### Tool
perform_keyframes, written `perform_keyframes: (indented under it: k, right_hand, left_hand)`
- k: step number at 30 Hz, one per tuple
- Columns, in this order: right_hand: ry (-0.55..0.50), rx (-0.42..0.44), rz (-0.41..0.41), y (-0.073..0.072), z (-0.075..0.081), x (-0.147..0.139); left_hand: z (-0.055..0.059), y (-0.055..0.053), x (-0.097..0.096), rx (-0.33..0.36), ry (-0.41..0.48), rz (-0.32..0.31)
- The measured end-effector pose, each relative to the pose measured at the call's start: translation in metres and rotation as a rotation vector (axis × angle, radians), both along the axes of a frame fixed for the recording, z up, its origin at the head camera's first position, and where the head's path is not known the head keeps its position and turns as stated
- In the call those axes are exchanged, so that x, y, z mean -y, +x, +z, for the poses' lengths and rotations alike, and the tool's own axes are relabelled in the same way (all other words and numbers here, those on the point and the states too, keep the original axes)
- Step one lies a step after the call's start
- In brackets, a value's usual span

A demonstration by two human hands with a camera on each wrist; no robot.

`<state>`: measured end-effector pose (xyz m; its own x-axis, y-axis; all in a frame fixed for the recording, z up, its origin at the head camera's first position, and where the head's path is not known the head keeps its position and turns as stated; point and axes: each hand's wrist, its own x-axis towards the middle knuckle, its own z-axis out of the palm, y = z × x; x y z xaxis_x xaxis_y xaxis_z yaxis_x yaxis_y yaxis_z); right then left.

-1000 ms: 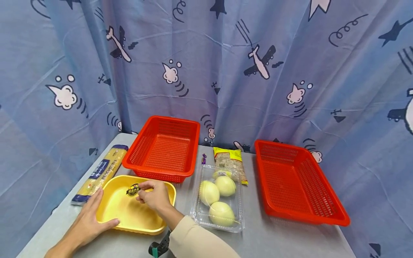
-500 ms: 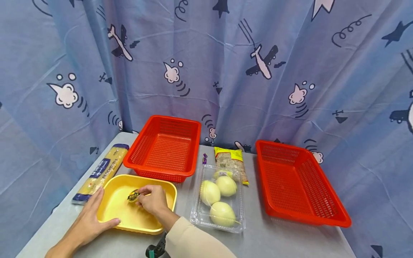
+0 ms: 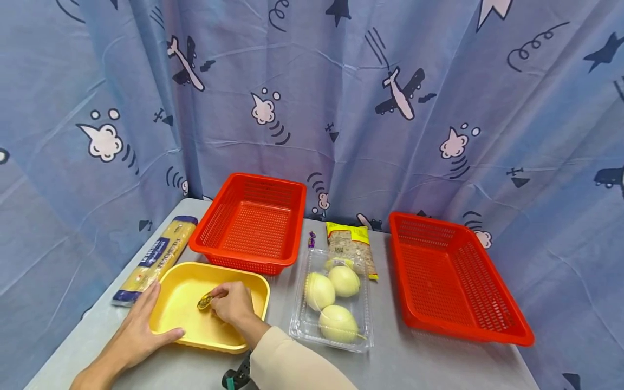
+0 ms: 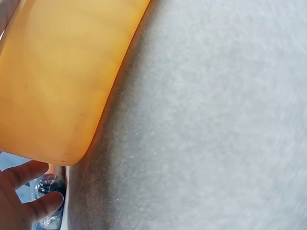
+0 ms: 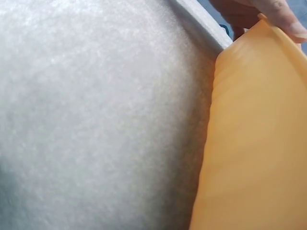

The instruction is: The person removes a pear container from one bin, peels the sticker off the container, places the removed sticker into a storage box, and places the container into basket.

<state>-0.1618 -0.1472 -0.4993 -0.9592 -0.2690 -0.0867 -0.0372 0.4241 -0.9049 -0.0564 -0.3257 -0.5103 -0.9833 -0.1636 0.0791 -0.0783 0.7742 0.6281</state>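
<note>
In the head view, a yellow plastic basin [image 3: 177, 311] stands on the table, at the near left. My left hand [image 3: 134, 330] spans its left near corner, fingers spread along the side and thumb at the near rim. Inside the basin, my right hand [image 3: 235, 304] pinches the right edge of a black-and-gold sticker [image 3: 204, 301], which looks tilted and narrow; its far part is hidden by the fingers. Both wrist views show the basin's outer wall [image 4: 57, 86], with left-hand fingers at its corner [image 5: 285, 24].
Behind the basin is a red basket [image 3: 253, 227]; a noodle packet [image 3: 161, 254] lies to its left. Toward the right are a clear box [image 3: 358, 325] of pale round fruit, a grain bag [image 3: 353, 244], a small purple-wrapped piece [image 3: 311, 240] and another red basket [image 3: 439, 276].
The sticker has gone from face-up to tilted and narrower, and my right fingers have shifted slightly nearer with it. My left hand stays at the basin's corner.
</note>
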Motion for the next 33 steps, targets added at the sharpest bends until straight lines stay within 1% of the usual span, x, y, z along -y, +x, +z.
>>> perform_keyframes:
  k: [4, 8, 13, 17, 23, 28, 30, 33]
  right_hand:
    - [0.086, -0.052, 0.012, -0.0009, -0.0011, -0.0016]
    - [0.140, -0.088, 0.016, -0.0012, -0.0006, -0.0032]
    - [0.153, -0.080, 0.015, -0.0010, 0.0005, -0.0030]
    - [0.168, -0.068, 0.021, -0.0013, 0.0010, -0.0030]
    - [0.206, -0.077, 0.021, -0.0020, 0.0001, -0.0057]
    - [0.177, -0.055, 0.017, -0.0004, 0.0001, -0.0066]
    - [0.143, -0.038, 0.016, 0.0007, 0.0007, -0.0072]
    - [0.062, -0.006, 0.014, 0.0019, 0.0033, -0.0089]
  left_hand:
    - [0.0002, -0.0010, -0.0002, -0.004, 0.003, -0.001]
    - [-0.0006, -0.0023, -0.0001, -0.022, 0.003, -0.007]
    - [0.0001, -0.0033, -0.0005, -0.041, 0.000, -0.010]
    - [0.0014, -0.0033, -0.0010, -0.039, 0.002, -0.010]
    - [0.0008, -0.0021, -0.0020, -0.022, -0.008, -0.007]
    - [-0.0008, -0.0006, -0.0019, -0.019, -0.011, -0.007]
    - [-0.0015, 0.0002, -0.0016, -0.030, -0.011, -0.008]
    - [-0.0017, -0.0002, -0.0016, -0.054, -0.012, -0.013]
